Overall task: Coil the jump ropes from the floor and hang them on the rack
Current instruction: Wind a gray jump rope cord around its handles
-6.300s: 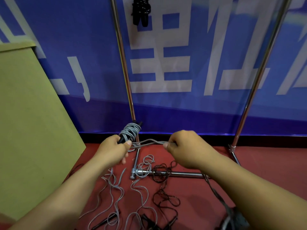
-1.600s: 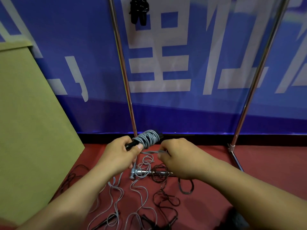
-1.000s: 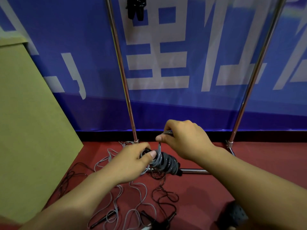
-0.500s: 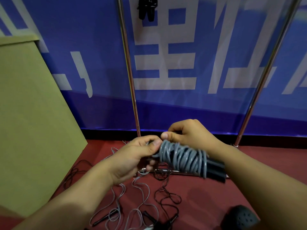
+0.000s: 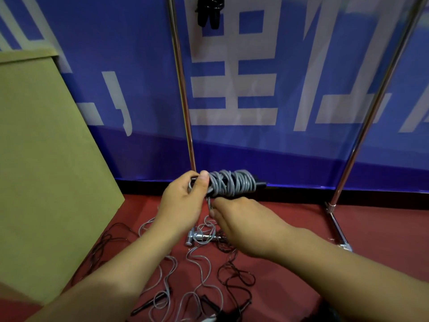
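Your left hand (image 5: 183,201) grips the handle end of the grey coil (image 5: 232,183), thumb pressed on the first turns, probably so the windings cannot slip; the coil lies level in front of the rack (image 5: 183,108), above the floor (image 5: 371,228); your right hand (image 5: 241,223) sits just below it, palm down, fingers curled, pinching the free grey strand that drops from the coil; likely this feeds the next turn under tension; more grey rope (image 5: 202,261) and a black rope (image 5: 234,275) lie loose on the floor; a black bundle (image 5: 207,12) already hangs up on the rack.
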Tool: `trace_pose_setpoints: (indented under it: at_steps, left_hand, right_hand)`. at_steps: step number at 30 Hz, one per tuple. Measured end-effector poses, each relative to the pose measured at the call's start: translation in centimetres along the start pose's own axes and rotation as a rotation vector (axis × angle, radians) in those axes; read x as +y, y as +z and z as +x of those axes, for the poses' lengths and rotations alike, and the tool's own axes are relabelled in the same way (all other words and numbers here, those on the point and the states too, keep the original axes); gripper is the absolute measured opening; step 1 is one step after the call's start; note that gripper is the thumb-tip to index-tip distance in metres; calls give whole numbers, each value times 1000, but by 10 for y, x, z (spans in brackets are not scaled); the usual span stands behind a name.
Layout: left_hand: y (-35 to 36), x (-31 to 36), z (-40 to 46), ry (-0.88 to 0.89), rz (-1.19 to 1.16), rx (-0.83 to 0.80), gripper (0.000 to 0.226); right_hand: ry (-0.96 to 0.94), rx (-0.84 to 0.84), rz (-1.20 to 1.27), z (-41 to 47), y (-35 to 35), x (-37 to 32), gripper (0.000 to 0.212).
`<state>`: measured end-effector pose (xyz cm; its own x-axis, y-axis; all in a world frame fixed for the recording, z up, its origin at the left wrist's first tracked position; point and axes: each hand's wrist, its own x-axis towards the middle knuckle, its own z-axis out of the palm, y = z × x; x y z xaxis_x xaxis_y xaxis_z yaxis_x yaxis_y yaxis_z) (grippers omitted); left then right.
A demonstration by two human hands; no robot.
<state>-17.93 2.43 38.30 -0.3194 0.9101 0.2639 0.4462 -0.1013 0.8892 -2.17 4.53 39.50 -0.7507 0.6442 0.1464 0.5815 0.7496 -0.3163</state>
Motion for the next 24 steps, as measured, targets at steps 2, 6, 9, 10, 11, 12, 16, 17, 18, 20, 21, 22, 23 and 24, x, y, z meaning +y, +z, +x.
trace_pose_setpoints:
  at_steps: [2, 6, 9, 10, 11, 12, 16, 17, 18, 20, 21, 22, 23, 24]
  left_hand:
    - [-2, -3, -3, 105, 211, 13, 39]
    - [-6, -2, -3, 164, 352, 9, 40]
    - [-6, -1, 0, 123, 415, -44, 33]
    - [-5, -1, 0, 101, 450, -64, 31]
    - [-3, 0, 0, 81, 484, -80, 30]
    - [-2, 0, 0, 66, 505, -89, 29]
    - [-2, -3, 3, -47, 403, -130, 32]
    - [-3, -4, 3, -107, 296, -150, 32]
    - [-3, -3, 3, -167, 172, -168, 31]
    - [-5, 0, 2, -254, -4, -197, 25]
    - [-6, 2, 1, -270, -45, -210, 22]
    - [-6, 3, 2, -270, -68, -228, 18]
    - [-7, 3, 2, -264, -83, -253, 14]
    - [-7, 4, 2, -255, -96, -284, 12]
  right_hand:
    - [-20, -11, -4, -3, -1, -5, 22]
    - [9, 30, -26, -8, -4, -4, 16]
    - [24, 82, -50, -9, -9, 0, 22]
    - [28, 94, -63, -9, -10, 1, 26]
    - [35, 108, -75, -9, -11, 3, 30]
    - [48, 116, -84, -10, -11, 4, 33]
    - [115, 225, -86, -12, -17, 6, 40]
    - [124, 255, -87, -11, -20, 8, 42]
    - [140, 264, -72, -10, -23, 10, 44]
    - [190, 258, 2, -8, -26, 17, 45]
    - [210, 258, 38, -7, -27, 20, 44]
    - [219, 259, 64, -6, -27, 22, 42]
    - [216, 258, 83, -6, -26, 24, 39]
    - [206, 256, 96, -5, -25, 25, 38]
